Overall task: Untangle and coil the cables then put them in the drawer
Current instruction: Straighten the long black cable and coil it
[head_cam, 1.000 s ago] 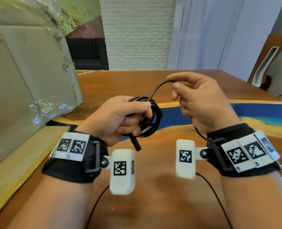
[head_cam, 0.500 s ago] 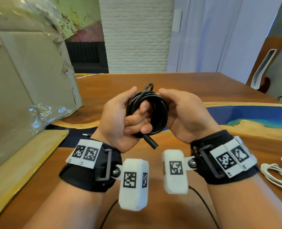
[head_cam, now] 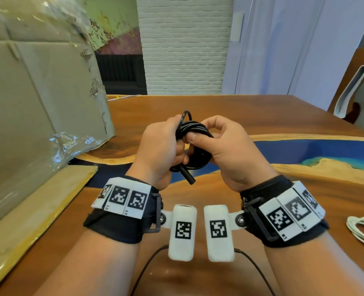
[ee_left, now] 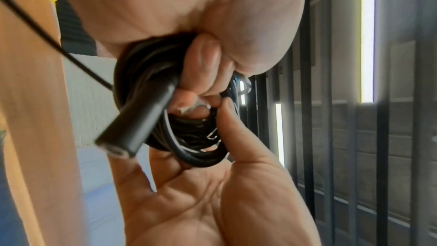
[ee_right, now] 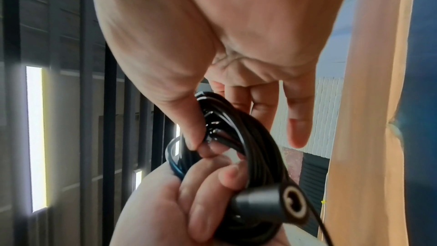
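A long wooden table with a blue resin band fills the middle of the head view, a plastic-wrapped cardboard box standing on it at the left of the frame. Above the table, at centre frame, a person holds a coiled black cable between both hands. The left hand is clenched round the left side of the bundle, fingers curled through the loops, as the left wrist view also shows. The right hand pinches the upper strands between thumb and forefinger, its remaining fingers loose behind the coil.

A barrel-shaped plug pokes down and toward the camera from the bottom of the coil; a short loop of cable rises above the left hand at the top. At the lower right edge of the frame, a white cable lies in loose loops on the table, well apart from the hands. No drawer is in view.

The step in hand appears to be securing the finished coil. It would go best with the left hand keeping all loops gathered and level while the right tucks the free end through or around the bundle snugly, without bending the cable sharply at the plug. A slack grip risks the loops springing apart.
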Motion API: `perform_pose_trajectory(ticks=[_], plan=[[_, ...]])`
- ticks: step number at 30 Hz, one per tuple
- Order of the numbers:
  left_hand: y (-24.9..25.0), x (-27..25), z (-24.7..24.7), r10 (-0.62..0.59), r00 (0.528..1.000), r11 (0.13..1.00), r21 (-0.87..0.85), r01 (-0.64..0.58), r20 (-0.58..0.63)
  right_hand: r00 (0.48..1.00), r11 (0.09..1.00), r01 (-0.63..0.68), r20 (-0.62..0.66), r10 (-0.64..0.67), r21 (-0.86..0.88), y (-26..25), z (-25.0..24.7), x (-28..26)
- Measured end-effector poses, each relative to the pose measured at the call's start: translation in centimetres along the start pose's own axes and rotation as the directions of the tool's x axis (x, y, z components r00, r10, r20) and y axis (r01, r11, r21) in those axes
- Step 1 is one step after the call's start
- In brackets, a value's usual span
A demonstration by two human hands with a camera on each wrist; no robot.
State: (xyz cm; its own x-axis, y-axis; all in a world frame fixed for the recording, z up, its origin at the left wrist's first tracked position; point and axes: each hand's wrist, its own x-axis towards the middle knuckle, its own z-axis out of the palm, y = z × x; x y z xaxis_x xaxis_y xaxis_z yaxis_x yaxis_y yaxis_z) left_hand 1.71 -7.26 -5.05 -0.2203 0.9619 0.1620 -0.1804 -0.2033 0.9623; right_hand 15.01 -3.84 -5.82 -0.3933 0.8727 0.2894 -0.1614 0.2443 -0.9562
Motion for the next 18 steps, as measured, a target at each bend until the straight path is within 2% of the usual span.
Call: perform_pose_trajectory(ticks=[4, 7, 10, 13, 16, 18], plan=[[0.0, 0.2, 0.0, 0.09, 0.994, 0.983, 0.165, -0.079, -0.057, 0.997, 0.993, -0.067, 0.049, 0.062, 0.093, -0.1, 0.8, -0.3], [0.0, 0.3, -0.4, 0.15, 0.987, 0.971, 0.197, -0.136, -0.059, 0.997, 0.992, -0.061, 0.059, 0.055, 0.111, 0.1, 1.1, -0.2], [0.2, 0.6, -0.9, 0.212, 0.976, 0.958, 0.206, -0.197, -0.053, 0.999, 0.981, 0.034, 0.032, -0.028, -0.191, -0.4, 0.7, -0.4], [0.0, 1.0, -1.3, 0.222, 0.973, 0.945, 0.26, -0.199, -0.065, 0.991, 0.874, 0.117, -0.009, -0.137, -0.471, -0.5, 0.8, -0.6], [-0.6, 1.1, -1.5, 0.233, 0.97, 0.932, 0.302, -0.201, -0.074, 0.973, 0.754, 0.125, -0.071, -0.222, -0.645, -0.2, 0.9, -0.5], [-0.8, 1.1, -1.5, 0.272, 0.959, 0.915, 0.329, -0.233, -0.078, 0.972, 0.753, 0.102, -0.096, -0.215, -0.65, -0.1, 0.8, -0.4]])
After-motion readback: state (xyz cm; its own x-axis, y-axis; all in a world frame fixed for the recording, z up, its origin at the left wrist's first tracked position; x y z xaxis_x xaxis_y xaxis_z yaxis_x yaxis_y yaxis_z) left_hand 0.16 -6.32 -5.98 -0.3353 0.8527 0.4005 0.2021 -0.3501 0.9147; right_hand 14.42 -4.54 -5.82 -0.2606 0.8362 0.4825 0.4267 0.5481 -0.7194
